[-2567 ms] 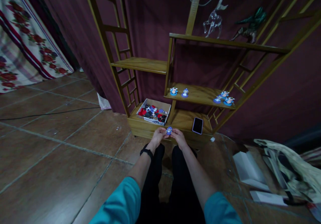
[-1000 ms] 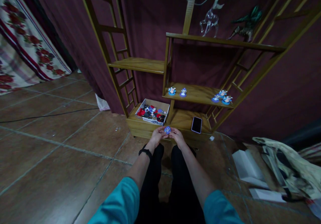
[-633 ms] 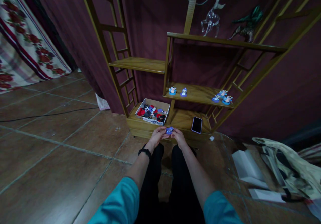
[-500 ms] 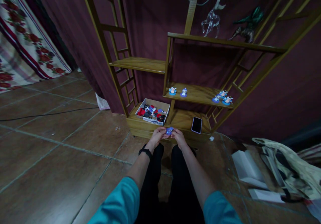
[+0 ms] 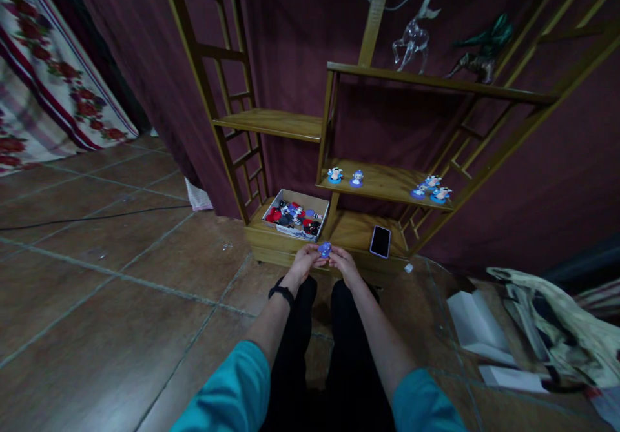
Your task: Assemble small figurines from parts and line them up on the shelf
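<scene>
A small purple figurine (image 5: pixel 324 250) is held between both hands, just in front of the lowest shelf. My left hand (image 5: pixel 305 259) pinches it from the left, and my right hand (image 5: pixel 343 263) has its fingers closed on the right side. Its finer details are too small to make out. Right behind my left hand stands an open cardboard box (image 5: pixel 278 197) of red, black, white and purple small pieces. On the shelf above, a blue-based figurine (image 5: pixel 334 175) and a purple-based figurine (image 5: pixel 357 178) stand apart, with several more figurines (image 5: pixel 433 188) grouped to the right.
A phone (image 5: pixel 380 241) lies on the lowest shelf, right of the box. Higher up, a clear deer ornament (image 5: pixel 413 41) and a dark green ornament (image 5: pixel 482 51) stand on the top shelf (image 5: pixel 436 82). White boxes (image 5: pixel 478 325) and a pale bag (image 5: pixel 562 329) lie on the floor at right.
The purple figurine has been turned a little between my fingers and sits slightly further left and up. Both hands have otherwise stayed in place; the view has shifted slightly.
</scene>
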The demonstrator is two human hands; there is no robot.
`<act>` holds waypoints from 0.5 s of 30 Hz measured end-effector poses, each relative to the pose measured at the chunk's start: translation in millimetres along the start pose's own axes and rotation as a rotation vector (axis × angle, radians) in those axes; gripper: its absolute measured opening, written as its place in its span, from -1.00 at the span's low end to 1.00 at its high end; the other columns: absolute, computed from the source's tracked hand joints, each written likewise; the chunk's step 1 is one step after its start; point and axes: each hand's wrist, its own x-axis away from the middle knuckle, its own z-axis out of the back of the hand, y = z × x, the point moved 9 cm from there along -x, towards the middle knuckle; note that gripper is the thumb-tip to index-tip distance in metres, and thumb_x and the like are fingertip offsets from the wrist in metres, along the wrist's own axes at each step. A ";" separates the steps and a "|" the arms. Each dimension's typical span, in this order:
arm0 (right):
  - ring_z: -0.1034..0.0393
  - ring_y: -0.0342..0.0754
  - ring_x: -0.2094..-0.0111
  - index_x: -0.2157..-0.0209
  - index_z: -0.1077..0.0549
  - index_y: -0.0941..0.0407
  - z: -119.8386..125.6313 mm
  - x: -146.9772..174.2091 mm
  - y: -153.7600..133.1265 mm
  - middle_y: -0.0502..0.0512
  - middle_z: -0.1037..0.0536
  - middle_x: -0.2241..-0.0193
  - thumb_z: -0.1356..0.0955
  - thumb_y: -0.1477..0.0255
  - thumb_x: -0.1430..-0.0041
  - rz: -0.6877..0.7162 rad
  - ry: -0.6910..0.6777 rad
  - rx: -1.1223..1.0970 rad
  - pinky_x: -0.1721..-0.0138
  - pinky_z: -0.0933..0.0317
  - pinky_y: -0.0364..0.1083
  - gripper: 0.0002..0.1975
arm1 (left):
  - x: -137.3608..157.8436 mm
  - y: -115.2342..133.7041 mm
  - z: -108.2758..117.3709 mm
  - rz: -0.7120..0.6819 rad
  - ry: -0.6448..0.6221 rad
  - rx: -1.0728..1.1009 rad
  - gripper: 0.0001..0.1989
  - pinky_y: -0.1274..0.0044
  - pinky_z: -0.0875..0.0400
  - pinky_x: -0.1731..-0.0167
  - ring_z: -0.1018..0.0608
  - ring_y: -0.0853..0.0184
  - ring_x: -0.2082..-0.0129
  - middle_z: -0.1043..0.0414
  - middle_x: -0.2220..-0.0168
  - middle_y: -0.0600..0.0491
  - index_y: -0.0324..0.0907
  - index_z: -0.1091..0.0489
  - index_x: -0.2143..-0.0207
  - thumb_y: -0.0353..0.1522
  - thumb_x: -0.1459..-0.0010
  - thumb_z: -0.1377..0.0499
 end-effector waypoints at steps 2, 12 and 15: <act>-0.29 -0.21 0.53 0.24 -0.47 0.11 -0.1 -0.7 -0.2 0.02 -0.51 0.45 -0.40 0.29 0.22 0.009 -0.002 0.006 0.48 -0.17 -0.20 -0.59 | -0.2 -0.5 -0.6 -0.002 -0.010 -0.009 -0.71 0.52 -0.48 0.43 -0.56 0.34 0.51 -0.48 0.47 -0.03 -0.27 -0.26 0.31 -0.51 0.11 -0.27; -0.20 -0.23 0.65 0.34 -0.49 0.16 9.3 -6.9 7.2 -0.08 -0.41 0.68 -0.38 0.33 0.27 -0.011 0.059 -0.012 0.52 -0.12 -0.18 -0.65 | 2.9 -0.9 -5.3 0.029 -0.039 -0.062 -0.79 0.48 -0.48 0.42 -0.56 0.31 0.50 -0.47 0.51 -0.03 -0.26 -0.22 0.34 -0.48 0.04 -0.21; -0.20 -0.22 0.66 0.37 -0.49 0.17 10.1 -6.4 7.2 -0.09 -0.39 0.71 -0.38 0.34 0.26 -0.019 0.071 -0.027 0.53 -0.12 -0.18 -0.68 | 3.2 -0.1 -6.2 0.028 -0.044 -0.094 -0.84 0.53 -0.46 0.46 -0.55 0.33 0.53 -0.47 0.52 -0.05 -0.28 -0.26 0.34 -0.44 0.00 -0.18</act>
